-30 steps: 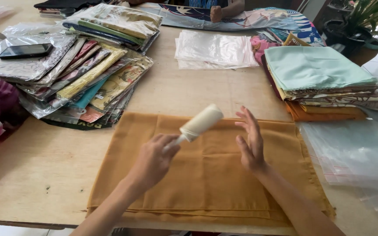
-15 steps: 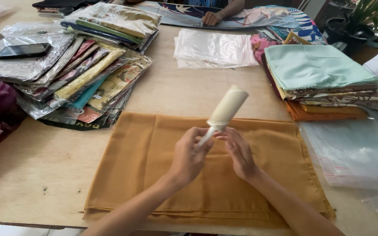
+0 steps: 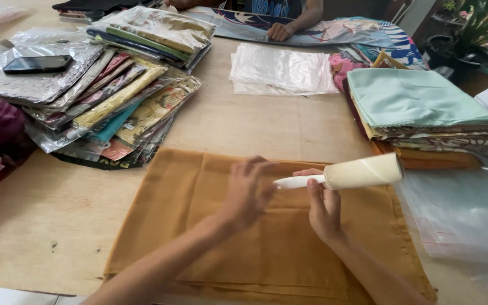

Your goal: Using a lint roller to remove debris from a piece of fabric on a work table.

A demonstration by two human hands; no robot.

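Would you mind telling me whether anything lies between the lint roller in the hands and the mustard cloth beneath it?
Nothing visible does. The lint roller is held by the right hand, with the left hand at its handle, directly above the bare mustard cloth.

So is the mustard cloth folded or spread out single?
Folded: the mustard cloth shows stacked layer edges along its near side on the table.

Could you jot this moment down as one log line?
right hand: holds lint roller | left hand: at its handle | under: mustard cloth
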